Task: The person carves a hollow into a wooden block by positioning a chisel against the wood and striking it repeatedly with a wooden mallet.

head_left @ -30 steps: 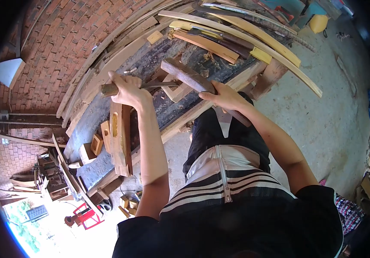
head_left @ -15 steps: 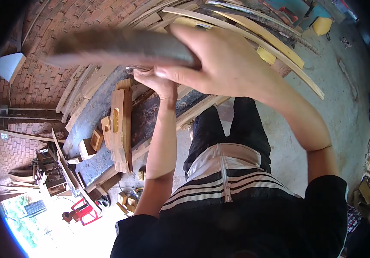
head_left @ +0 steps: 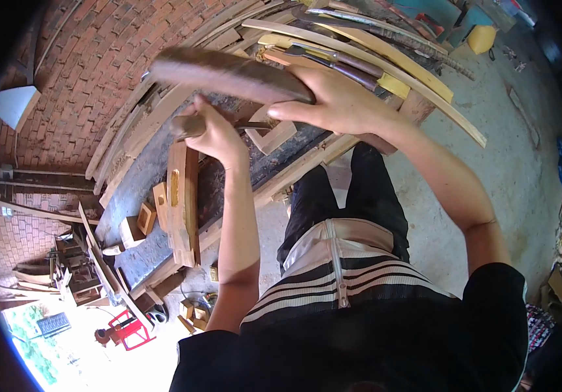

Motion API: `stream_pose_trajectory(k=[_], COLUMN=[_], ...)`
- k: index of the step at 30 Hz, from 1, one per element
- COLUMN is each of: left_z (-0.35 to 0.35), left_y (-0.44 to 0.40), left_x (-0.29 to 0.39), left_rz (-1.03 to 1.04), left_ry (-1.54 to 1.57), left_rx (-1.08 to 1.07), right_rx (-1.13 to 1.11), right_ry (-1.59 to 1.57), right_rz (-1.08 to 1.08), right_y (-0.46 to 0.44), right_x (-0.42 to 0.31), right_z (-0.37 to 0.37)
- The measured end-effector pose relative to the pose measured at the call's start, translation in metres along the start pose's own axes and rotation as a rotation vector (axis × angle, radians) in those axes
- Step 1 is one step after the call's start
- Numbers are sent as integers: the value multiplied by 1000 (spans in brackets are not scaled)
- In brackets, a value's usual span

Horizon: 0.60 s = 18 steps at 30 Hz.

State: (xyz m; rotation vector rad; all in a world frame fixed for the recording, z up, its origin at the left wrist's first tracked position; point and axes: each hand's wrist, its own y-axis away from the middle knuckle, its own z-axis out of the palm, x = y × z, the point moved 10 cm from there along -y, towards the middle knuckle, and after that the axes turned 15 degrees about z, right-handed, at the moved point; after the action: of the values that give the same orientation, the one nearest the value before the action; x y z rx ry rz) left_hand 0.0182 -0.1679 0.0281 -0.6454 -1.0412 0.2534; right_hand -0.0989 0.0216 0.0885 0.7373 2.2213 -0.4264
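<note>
Right hand (head_left: 336, 98) gripped a wooden mallet (head_left: 225, 73), seemingly heavy | left hand (head_left: 219, 135) gripped a chisel (head_left: 251, 125), seemingly stiff | its handle (head_left: 186, 127) looked to me the safest hold

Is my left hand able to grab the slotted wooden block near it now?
Probably not without letting go first: your left hand is holding the chisel, though the slotted wooden block lies close by, mostly uncovered.

Wooden mallet (head_left: 228, 74) in right hand (head_left: 343, 99)
</note>
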Motion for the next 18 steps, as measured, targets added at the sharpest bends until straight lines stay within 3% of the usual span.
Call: stream_pose_trajectory(k=[1, 2, 4, 8, 10, 18], left_z=[-7, -18, -41, -56, -49, 3], left_y=[-6, -10, -14, -27, -27, -42], left_x=[-1, -2, -33, -44, -39, -28], left_rz=[63, 69, -167, -220, -213, -97], left_ry=[113, 105, 315, 260, 222, 231], left_rx=[-6, 1, 187, 212, 234, 18], right_rx=[-206, -215, -227, -217, -283, -293], right_ry=[-193, -193, -268, -268, -311, -372], right_rz=[281, 274, 454, 417, 602, 605], right_y=[3, 5, 7, 20, 35, 35], right_x=[28, 37, 94, 143, 162, 167], right_z=[20, 29, 63, 103, 121, 127])
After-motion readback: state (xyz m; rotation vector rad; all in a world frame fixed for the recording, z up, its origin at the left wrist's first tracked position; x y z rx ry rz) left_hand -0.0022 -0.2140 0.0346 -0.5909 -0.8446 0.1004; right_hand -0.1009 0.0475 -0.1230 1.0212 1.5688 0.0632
